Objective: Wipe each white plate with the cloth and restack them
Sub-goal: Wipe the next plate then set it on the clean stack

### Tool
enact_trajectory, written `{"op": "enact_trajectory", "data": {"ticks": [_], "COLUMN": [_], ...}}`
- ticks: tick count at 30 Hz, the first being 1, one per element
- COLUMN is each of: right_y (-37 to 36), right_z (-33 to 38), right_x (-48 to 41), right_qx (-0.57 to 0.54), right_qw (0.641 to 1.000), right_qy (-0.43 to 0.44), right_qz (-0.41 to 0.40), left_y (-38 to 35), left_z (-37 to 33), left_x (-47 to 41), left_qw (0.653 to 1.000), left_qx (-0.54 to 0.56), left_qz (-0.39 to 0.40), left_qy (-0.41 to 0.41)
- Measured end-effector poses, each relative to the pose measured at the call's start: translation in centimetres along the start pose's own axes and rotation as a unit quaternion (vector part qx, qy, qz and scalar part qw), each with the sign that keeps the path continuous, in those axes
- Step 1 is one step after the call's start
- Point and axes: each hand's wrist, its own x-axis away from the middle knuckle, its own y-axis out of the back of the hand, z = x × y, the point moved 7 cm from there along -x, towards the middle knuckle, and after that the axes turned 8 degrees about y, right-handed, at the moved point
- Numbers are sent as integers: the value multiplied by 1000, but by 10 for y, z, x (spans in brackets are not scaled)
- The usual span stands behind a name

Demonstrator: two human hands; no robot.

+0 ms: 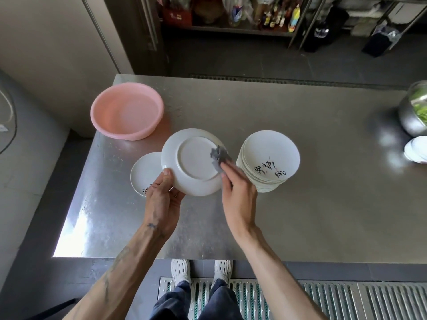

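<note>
Steel tabletop (300, 204): left hand (161, 199) grips upturned plate (184, 162); right hand (238, 192) pinches cloth (219, 158). Circle firmly, rim included.

Underside only on the upturned plate (194, 162); its face is turned away from me. My left hand (161, 199) shows just a thumb on the rim, the other fingers mostly tucked behind. My right fingers (227, 174) are blurred, and they cover the near end of the cloth (219, 157). The lone plate (144, 172) on the table (300, 215) is half covered by the upturned plate and my left hand, its black writing mostly hidden. My right hand (238, 190) hides the stack's (270, 158) near-left edge; its plates are too thin to count. At the right edge, a metal bowl (413, 116) and another pile of white plates (417, 148) are cut off. Bottle labels (277, 15) on the back shelf: unreadable.
</note>
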Motion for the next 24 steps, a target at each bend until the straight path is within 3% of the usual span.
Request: {"op": "enact_trajectory", "data": {"ticks": [6, 11, 16, 24], "right_y": [8, 13, 14, -8], "right_z": [-17, -11, -39, 8], "right_x": [-19, -35, -13, -69], "right_qx": [-10, 8, 12, 39], "right_qw": [997, 999, 991, 997], "right_qy": [-76, -40, -133, 14], "right_qz": [-8, 2, 2, 68], "left_y": [-1, -7, -9, -11], "left_z": [5, 4, 4, 6], "left_x": [3, 4, 2, 1], "left_qw": [999, 999, 997, 990], "left_qx": [-30, -44, -70, -136], "left_qz": [11, 23, 24, 43], "left_qy": [10, 6, 5, 22]}}
